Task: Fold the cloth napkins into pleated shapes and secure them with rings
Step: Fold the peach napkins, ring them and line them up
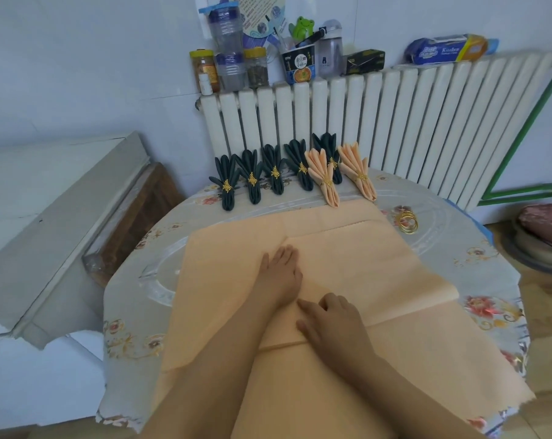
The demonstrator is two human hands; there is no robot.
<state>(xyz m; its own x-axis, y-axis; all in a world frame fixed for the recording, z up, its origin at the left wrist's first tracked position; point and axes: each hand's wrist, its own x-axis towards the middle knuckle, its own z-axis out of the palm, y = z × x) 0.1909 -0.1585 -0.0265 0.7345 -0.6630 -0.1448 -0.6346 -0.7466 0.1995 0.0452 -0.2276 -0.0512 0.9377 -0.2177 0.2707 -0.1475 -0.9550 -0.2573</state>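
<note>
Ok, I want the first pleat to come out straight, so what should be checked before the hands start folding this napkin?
1. Peach napkin spread on the table: ok, though a crease runs under the hands.
2. Left hand flat on the cloth, holding nothing: ok.
3. Right hand resting on the cloth, fingers partly bent: ok.
4. Spare gold rings close by, at the napkin's far right corner: ok.
5. Finished napkins, dark green and peach, off the working cloth: not quite, the two peach ones' tips touch or overlap its far edge.
6. Near edge square to the table: cannot tell, the arms cover it.
</note>
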